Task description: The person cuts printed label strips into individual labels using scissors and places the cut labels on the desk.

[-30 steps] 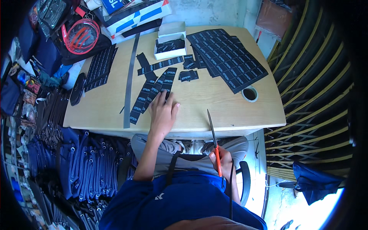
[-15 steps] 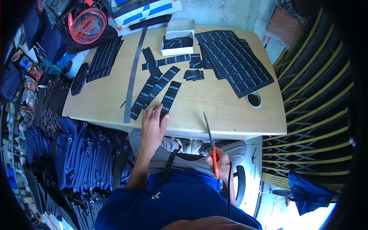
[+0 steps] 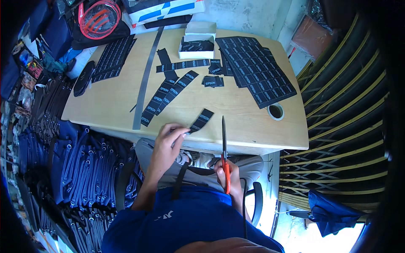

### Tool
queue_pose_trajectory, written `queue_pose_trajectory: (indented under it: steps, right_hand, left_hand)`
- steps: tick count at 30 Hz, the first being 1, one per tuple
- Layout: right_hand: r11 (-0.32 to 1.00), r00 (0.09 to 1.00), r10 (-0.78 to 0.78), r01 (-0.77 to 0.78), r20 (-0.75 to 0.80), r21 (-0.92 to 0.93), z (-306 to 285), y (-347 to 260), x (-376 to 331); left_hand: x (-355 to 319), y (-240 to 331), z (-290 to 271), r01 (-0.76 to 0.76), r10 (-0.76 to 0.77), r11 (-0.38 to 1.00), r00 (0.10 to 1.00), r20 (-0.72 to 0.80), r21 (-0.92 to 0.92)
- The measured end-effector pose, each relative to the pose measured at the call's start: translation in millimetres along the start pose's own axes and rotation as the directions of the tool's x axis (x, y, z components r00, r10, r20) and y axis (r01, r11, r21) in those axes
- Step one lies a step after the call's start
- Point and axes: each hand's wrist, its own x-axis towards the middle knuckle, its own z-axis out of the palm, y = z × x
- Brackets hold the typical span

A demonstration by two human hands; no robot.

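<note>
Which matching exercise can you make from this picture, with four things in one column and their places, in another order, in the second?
Things
1. scissors
2. white box
3. curved black strip
4. long grey strip

Places
A. held by the left hand
B. lying on the table, left of the box
C. in the right hand
D. near the table's far edge, with black pieces inside

Right pairs: 1-C, 2-D, 3-A, 4-B

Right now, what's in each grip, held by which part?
The left grip pinches a black strip by its near end; the right grip holds scissors by their orange handles.
</note>
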Motion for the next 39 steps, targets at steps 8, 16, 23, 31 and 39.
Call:
queue_pose_trajectory:
  steps: [8, 16, 23, 31, 39]
  right_hand:
    - [0.993, 0.974, -0.009, 0.035, -0.226, 0.113, 35, -1, 6]
    - [0.999, 0.956, 0.048, -0.041, -0.289, 0.028, 51, 3, -2]
    - [1.0, 0.973, -0.001, -0.001, -0.23, -0.011, 74, -17, -7]
    - [0.996, 0.972, -0.047, 0.028, -0.23, -0.083, 76, -13, -9]
    - [0.993, 0.98, -0.117, 0.118, -0.163, -0.001, 65, 4, -18]
  left_hand:
    - [-52, 15, -2, -0.093, 0.209, 0.912, 0.943, 0.258, -0.398]
    - [-68, 2, -17, -0.036, 0.184, 0.882, 0.945, 0.272, -0.469]
    - [-78, -12, 14, 0.458, -0.17, 0.512, 0.883, 0.437, -0.727]
    - [-80, -8, 29, 0.437, -0.25, 0.56, 0.899, 0.359, -0.704]
    - [-69, -13, 10, 0.47, -0.214, 0.618, 0.872, 0.44, -0.63]
